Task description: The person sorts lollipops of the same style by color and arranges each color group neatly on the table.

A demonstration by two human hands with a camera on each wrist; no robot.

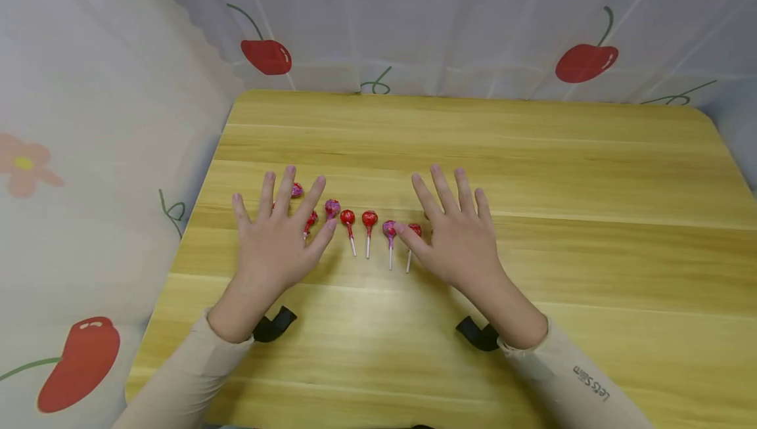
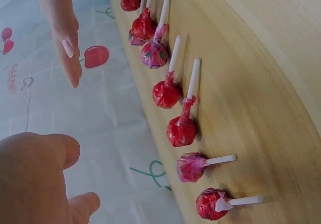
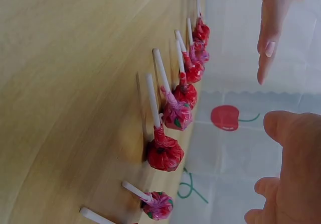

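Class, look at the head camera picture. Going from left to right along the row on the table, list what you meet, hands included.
Left hand → purple-wrapped lollipop → red lollipop → second red lollipop → pink-purple lollipop → right hand. Lollipops under the hands are left out.

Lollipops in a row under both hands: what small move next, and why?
Probably lower the right hand and pinch the stick of the nearest lollipop. Both hands hover open, holding nothing; the left hand covers several, while this one lies exposed on the table by the right thumb.
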